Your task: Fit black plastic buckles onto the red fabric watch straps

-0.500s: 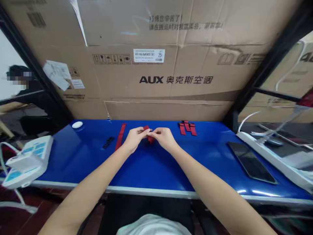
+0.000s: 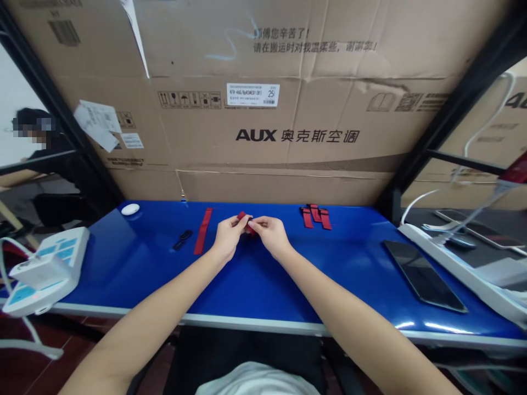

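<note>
Above the middle of the blue table, my left hand [image 2: 227, 236] and my right hand [image 2: 272, 235] meet around a red strap [image 2: 242, 215] with a small dark piece on it. Fingers of both hands pinch the strap and partly hide it. Left of my left hand a flat red strap [image 2: 203, 231] lies on the table, and beside it are small black buckle-like pieces [image 2: 182, 240]. Several short red straps with black parts [image 2: 315, 215] lie together at the back right.
A large cardboard box [image 2: 263, 153] stands behind the blue table [image 2: 144, 263]. White power strips lie left [image 2: 74, 274] and right [image 2: 461, 274]. A dark phone [image 2: 424, 274] and a round white object [image 2: 130, 209] rest on the table. A person [image 2: 41, 131] is at far left.
The red strap has shifted slightly between my fingers, and less of it shows below them. My hands have turned a little and stay close together.
</note>
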The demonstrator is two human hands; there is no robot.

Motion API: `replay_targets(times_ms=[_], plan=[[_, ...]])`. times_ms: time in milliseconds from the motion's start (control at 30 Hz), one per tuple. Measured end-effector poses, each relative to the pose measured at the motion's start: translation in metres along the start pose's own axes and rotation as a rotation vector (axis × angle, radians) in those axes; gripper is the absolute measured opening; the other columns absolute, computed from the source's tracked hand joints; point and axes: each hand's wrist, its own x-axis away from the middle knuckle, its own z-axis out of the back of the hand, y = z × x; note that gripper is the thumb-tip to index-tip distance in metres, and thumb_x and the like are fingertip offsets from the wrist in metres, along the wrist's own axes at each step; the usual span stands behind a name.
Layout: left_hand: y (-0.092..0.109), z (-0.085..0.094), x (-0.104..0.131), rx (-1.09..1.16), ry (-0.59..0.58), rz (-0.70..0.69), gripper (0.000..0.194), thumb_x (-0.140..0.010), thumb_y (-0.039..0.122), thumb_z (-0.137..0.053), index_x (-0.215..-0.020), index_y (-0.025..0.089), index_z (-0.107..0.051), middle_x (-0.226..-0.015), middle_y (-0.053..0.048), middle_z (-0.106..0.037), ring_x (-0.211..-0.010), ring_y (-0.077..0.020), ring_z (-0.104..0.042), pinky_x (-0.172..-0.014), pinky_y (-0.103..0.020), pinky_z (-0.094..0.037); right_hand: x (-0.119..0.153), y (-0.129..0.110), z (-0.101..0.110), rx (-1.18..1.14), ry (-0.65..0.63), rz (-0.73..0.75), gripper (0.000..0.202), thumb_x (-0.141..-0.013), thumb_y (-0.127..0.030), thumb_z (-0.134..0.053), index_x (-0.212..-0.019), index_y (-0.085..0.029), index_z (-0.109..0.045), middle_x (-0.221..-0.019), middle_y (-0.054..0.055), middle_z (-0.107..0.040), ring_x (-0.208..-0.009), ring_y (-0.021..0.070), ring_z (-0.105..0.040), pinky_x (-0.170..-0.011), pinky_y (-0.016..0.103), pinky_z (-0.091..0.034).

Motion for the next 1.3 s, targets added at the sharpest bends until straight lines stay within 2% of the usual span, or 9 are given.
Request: replay_targets(times_ms=[100, 233, 367, 533, 667, 867, 1000, 1167, 1300], plan=[[0.000, 0.002, -0.002, 0.007, 0.003, -0.014, 0.037, -0.063, 0.040, -0.082, -0.085, 0.011, -0.074, -0.083, -0.008, -0.072, -0.073, -0.0165, -0.064, -0.075, -0.033, -0.052, -0.003, 0.003, 0.002, -0.098, -0.048, -0.022, 0.026, -0.063, -0.038, -0.077, -0.077, -0.017, -0.070, -0.074, 0.007, -0.075, -0.071, 0.0220, -0.070, -0.073, 0.034, -0.054], [0.001, 0.002, -0.001, -0.083, -0.068, -0.059, 0.035, -0.070, 0.042, -0.078, -0.087, 0.011, -0.075, -0.078, -0.007, -0.071, -0.067, -0.0151, -0.062, -0.073, -0.031, -0.052, -0.003, -0.001, 0.008, -0.107, -0.077, -0.019, 0.023, -0.066, -0.038, -0.076, -0.072, -0.017, -0.069, -0.067, 0.007, -0.073, -0.065, 0.0213, -0.068, -0.070, 0.034, -0.053], [0.005, 0.005, -0.003, -0.098, -0.109, -0.059, 0.036, -0.069, 0.042, -0.079, -0.090, 0.012, -0.075, -0.086, -0.008, -0.073, -0.077, -0.0184, -0.066, -0.080, -0.034, -0.052, -0.004, -0.004, 0.010, -0.065, -0.086, 0.004, 0.022, -0.068, -0.038, -0.073, -0.071, -0.017, -0.066, -0.067, 0.007, -0.072, -0.065, 0.0208, -0.067, -0.068, 0.033, -0.052], [0.007, 0.011, -0.011, -0.046, -0.100, -0.049, 0.035, -0.064, 0.038, -0.083, -0.087, 0.013, -0.076, -0.098, -0.011, -0.073, -0.094, -0.0230, -0.066, -0.091, -0.039, -0.050, -0.006, -0.003, 0.012, 0.246, -0.138, 0.172, 0.020, -0.077, -0.038, -0.064, -0.078, -0.019, -0.066, -0.083, 0.006, -0.073, -0.079, 0.0210, -0.066, -0.085, 0.038, -0.048], [0.005, 0.011, -0.011, -0.131, -0.071, -0.081, 0.033, -0.065, 0.039, -0.082, -0.085, 0.014, -0.076, -0.091, -0.009, -0.074, -0.089, -0.0232, -0.067, -0.091, -0.040, -0.049, -0.004, -0.009, 0.015, 0.468, -0.169, 0.292, 0.020, -0.084, -0.032, -0.057, -0.070, -0.019, -0.065, -0.078, 0.004, -0.072, -0.077, 0.0196, -0.064, -0.105, 0.045, -0.032], [0.004, 0.006, -0.007, -0.090, -0.111, -0.027, 0.034, -0.065, 0.039, -0.082, -0.087, 0.014, -0.076, -0.090, -0.008, -0.073, -0.084, -0.0201, -0.066, -0.088, -0.036, -0.050, -0.004, -0.011, 0.016, 0.438, -0.134, 0.302, 0.023, -0.084, -0.029, -0.056, -0.065, -0.019, -0.063, -0.071, 0.003, -0.071, -0.073, 0.0186, -0.063, -0.097, 0.038, -0.038], [0.007, 0.006, -0.008, 0.003, -0.108, -0.001, 0.034, -0.065, 0.038, -0.083, -0.085, 0.013, -0.075, -0.091, -0.009, -0.073, -0.085, -0.0197, -0.066, -0.084, -0.034, -0.051, -0.005, -0.011, 0.017, 0.368, -0.191, 0.262, 0.023, -0.085, -0.033, -0.056, -0.069, -0.019, -0.065, -0.073, 0.004, -0.073, -0.075, 0.0190, -0.066, -0.089, 0.034, -0.043], [0.008, 0.005, -0.008, -0.021, -0.063, -0.039, 0.033, -0.065, 0.038, -0.083, -0.084, 0.012, -0.075, -0.090, -0.010, -0.073, -0.086, -0.0200, -0.066, -0.080, -0.031, -0.051, -0.003, -0.018, 0.019, 0.371, -0.224, 0.283, 0.024, -0.087, -0.032, -0.055, -0.069, -0.020, -0.065, -0.074, 0.002, -0.073, -0.078, 0.0191, -0.067, -0.098, 0.037, -0.039], [0.006, 0.003, -0.005, -0.092, -0.079, -0.061, 0.035, -0.067, 0.041, -0.081, -0.085, 0.013, -0.075, -0.088, -0.009, -0.073, -0.082, -0.0197, -0.066, -0.079, -0.031, -0.050, -0.001, -0.020, 0.019, 0.356, -0.207, 0.279, 0.027, -0.087, -0.034, -0.055, -0.065, -0.021, -0.065, -0.072, 0.002, -0.073, -0.077, 0.0193, -0.067, -0.096, 0.037, -0.041]])
